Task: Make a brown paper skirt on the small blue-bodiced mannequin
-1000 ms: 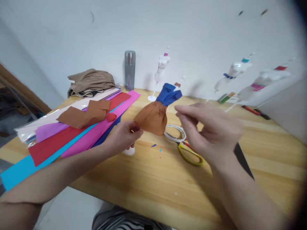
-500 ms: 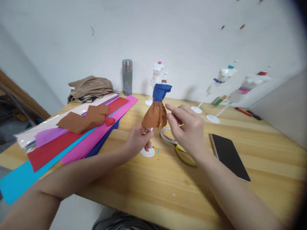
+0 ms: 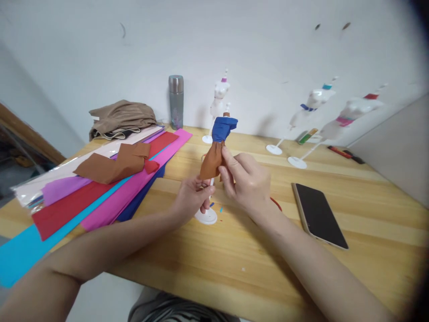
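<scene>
A small mannequin on a round white base (image 3: 206,216) wears a blue top (image 3: 222,129) and a brown skirt (image 3: 211,162). My left hand (image 3: 192,197) is closed round its white stand, just below the skirt's hem. With thumb and index finger, my right hand (image 3: 246,179) pinches the right edge of the skirt below the waist. Scissors lie behind my right hand, mostly hidden; only a bit of a red-looking handle (image 3: 276,204) shows.
Coloured fabric strips (image 3: 110,190) with a brown piece (image 3: 114,165) lie at left, before folded brown cloth (image 3: 122,118). A flask (image 3: 176,103) and white mannequins (image 3: 220,91), (image 3: 317,99), (image 3: 357,112) stand behind. A phone (image 3: 320,214) lies at right.
My right hand has moved left onto the skirt and closed on its edge, drawing the fabric narrower. My left hand keeps its hold on the stand. The view has shifted slightly.
</scene>
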Action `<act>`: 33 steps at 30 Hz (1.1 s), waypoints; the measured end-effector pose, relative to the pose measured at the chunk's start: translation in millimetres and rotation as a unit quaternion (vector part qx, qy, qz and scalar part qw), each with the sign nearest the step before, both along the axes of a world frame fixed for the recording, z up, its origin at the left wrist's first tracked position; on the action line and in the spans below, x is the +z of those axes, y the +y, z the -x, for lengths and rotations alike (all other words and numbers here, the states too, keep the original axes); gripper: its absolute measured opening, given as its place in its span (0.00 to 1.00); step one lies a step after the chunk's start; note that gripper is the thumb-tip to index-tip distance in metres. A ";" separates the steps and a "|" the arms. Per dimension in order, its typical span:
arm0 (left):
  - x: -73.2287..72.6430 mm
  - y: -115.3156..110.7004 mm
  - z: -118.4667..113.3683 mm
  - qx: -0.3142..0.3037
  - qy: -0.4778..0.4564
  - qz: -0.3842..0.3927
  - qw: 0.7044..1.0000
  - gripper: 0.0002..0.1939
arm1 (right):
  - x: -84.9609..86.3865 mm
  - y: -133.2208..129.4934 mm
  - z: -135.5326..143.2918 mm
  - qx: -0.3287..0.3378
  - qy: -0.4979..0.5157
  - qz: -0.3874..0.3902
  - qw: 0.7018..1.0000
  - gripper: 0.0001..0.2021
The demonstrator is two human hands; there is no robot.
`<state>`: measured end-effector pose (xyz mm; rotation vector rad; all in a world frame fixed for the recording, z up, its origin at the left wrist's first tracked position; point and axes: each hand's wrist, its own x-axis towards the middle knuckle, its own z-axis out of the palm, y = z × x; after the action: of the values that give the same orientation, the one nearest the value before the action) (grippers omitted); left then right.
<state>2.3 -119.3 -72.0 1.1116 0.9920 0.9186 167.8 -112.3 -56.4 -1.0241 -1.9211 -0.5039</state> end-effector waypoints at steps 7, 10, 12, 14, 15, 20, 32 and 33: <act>-2.6 -1.7 4.0 -0.023 0.012 -0.025 0.999 0.06 | 7.3 -0.5 -3.9 0.038 0.061 0.006 0.997 0.19; 0.2 -5.2 4.3 -0.031 0.019 -0.025 0.999 0.06 | 7.2 -0.4 -4.7 0.014 0.024 -0.013 1.000 0.20; 1.0 -6.7 4.1 -0.032 0.018 -0.024 0.999 0.08 | 6.2 -0.3 -4.9 -0.009 -0.015 -0.019 1.000 0.20; 0.9 -6.9 3.9 -0.030 0.015 -0.023 0.999 0.08 | 5.4 -0.2 -5.5 -0.017 -0.027 -0.015 0.999 0.21; 0.7 -6.7 3.9 -0.029 0.014 -0.021 0.999 0.08 | 5.3 -0.1 -5.9 -0.014 -0.024 -0.018 0.999 0.21; -0.9 -5.5 5.6 -0.029 0.004 -0.027 0.999 0.10 | 7.3 0.1 -8.2 0.007 -0.007 0.013 1.000 0.22; -14.9 1.0 8.2 -0.043 -0.046 -0.015 0.998 0.19 | 10.4 0.0 -8.4 0.084 0.035 -0.070 0.993 0.20; -14.8 1.0 8.4 -0.045 -0.045 -0.012 0.998 0.19 | 9.1 1.0 -7.9 0.081 0.016 -0.076 0.994 0.20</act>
<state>-6.1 -118.3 -86.8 1.1169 0.8536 0.9017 175.7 -111.3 -47.4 -0.7663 -1.8881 -0.5294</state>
